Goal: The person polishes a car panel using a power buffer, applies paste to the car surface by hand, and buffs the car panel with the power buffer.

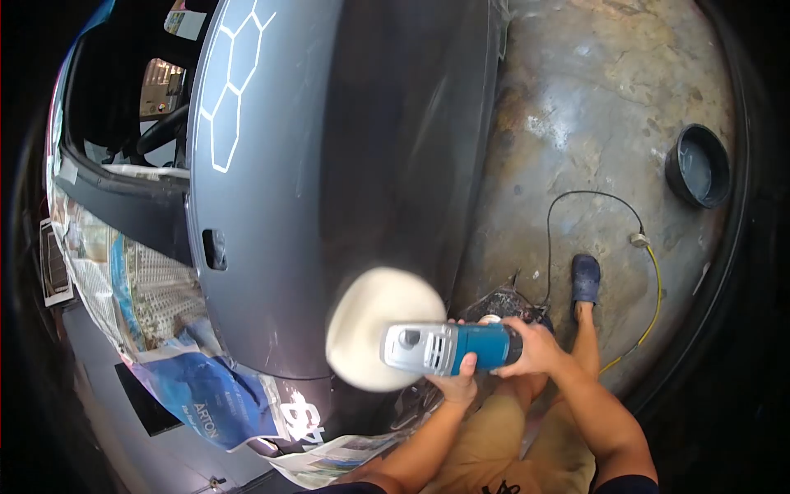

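A teal and silver electric polisher is held in front of me, its round white pad at the dark grey car door. The pad looks smeared, and whether it presses on the panel I cannot tell. My left hand is closed around the polisher's body near the silver head, thumb up along its side. Around the black rear end of the tool, my right hand is wrapped. White hexagon outlines mark the upper part of the door.
Newspaper sheets mask the car beside the door. A cord runs over the stained concrete floor to a white connector and yellow cable. A black bucket stands at right, a clog-shod foot nearer.
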Action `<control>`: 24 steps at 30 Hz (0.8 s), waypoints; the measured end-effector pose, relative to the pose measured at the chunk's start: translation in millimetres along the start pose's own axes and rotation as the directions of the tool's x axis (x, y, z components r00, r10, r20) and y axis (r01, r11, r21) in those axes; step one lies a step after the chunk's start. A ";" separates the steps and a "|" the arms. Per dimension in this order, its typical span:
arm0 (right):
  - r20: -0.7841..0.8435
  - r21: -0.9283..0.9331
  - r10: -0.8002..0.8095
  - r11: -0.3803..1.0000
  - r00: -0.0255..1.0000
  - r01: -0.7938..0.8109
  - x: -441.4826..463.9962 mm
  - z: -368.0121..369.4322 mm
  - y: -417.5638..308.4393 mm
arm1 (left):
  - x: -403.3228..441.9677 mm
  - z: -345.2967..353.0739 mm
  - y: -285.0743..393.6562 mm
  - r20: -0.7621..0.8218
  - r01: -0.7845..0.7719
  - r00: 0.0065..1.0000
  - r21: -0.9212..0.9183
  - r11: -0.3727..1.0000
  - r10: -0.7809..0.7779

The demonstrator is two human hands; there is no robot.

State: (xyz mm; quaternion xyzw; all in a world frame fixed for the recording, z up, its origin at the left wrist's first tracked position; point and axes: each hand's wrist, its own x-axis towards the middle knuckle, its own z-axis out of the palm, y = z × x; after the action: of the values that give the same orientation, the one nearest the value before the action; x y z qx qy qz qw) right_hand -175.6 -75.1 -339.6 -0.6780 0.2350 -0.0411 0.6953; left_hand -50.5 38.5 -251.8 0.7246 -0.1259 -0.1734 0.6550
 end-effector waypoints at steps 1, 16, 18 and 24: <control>0.007 -0.001 0.063 0.998 0.998 -0.063 12.1 -18.3 -2.7 | 16.4 16.3 -3.5 0.021 -0.007 1.000 0.005 1.000 0.007; -0.393 0.320 0.194 0.945 0.899 -0.064 201.6 -262.6 -51.2 | 296.6 346.2 17.7 0.329 -0.222 0.918 -0.033 0.974 0.220; -0.391 0.381 0.246 0.920 0.887 -0.087 201.5 -251.9 -48.7 | 297.5 346.5 15.5 0.346 -0.159 0.929 0.050 0.986 0.133; -0.374 0.511 0.186 0.859 0.909 0.034 165.7 -171.4 -18.7 | 247.3 279.4 7.8 0.294 -0.088 0.956 0.264 0.961 0.007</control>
State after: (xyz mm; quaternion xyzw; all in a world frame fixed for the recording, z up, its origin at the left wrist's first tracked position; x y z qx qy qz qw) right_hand -89.4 -297.1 -361.3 -0.4372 0.3838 -0.2146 0.7846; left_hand 58.2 -316.8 -288.3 0.7717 -0.2608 -0.2429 0.5268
